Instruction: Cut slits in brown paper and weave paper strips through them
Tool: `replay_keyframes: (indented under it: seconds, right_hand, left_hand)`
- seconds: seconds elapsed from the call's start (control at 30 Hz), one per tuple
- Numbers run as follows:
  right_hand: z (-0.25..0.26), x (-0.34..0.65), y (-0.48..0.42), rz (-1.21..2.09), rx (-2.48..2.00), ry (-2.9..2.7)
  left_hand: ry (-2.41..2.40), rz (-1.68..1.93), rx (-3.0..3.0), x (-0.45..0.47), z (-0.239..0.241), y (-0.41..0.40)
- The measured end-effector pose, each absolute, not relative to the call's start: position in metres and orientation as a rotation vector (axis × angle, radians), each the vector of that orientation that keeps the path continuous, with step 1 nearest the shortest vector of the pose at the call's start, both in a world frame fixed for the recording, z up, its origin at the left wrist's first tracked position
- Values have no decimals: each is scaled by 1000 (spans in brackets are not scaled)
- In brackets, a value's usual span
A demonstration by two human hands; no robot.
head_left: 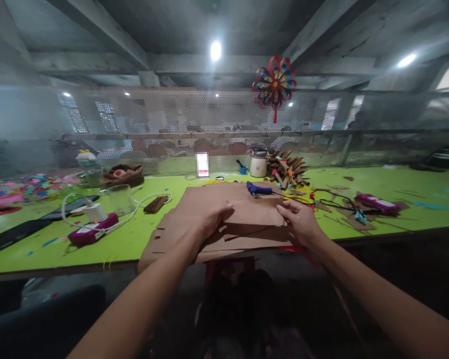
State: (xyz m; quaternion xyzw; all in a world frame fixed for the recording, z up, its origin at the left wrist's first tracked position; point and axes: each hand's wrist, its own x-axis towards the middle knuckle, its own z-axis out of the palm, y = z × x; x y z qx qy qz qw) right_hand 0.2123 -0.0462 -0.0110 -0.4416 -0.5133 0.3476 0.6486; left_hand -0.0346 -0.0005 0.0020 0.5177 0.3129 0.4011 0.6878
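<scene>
A stack of brown cardboard sheets (243, 207) lies on the green table (377, 187) right in front of me, hanging a little over the front edge. My left hand (209, 219) rests palm down on the stack's left part, fingers lying on the top sheet. My right hand (301, 219) grips the stack's right edge, fingers curled over the top sheet with the thumb at the side. A blue glue gun (258, 189) lies just beyond the sheets.
Left of the stack are a magenta box (92, 232) with a white charger and cable, and a clear cup (120, 199). A phone (202, 164), a white jar (258, 163) and brown paper pieces (286, 169) stand at the back. Another magenta box (377, 203) lies right.
</scene>
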Motion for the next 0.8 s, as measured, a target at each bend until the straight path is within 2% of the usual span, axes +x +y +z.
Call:
replay_keyframes:
  seconds: [0.2,0.53,0.8]
  right_hand:
    - [-4,202,-52,807,-993,-1054]
    - [-11,194,-57,1045,-908,-1031]
    - [-10,175,-53,1052,-815,-948]
  left_hand:
    - [628,756,1181,-37,4,-2]
    - [611,939,1171,-35,-8,14]
    - [592,723,1188,-39,2,5]
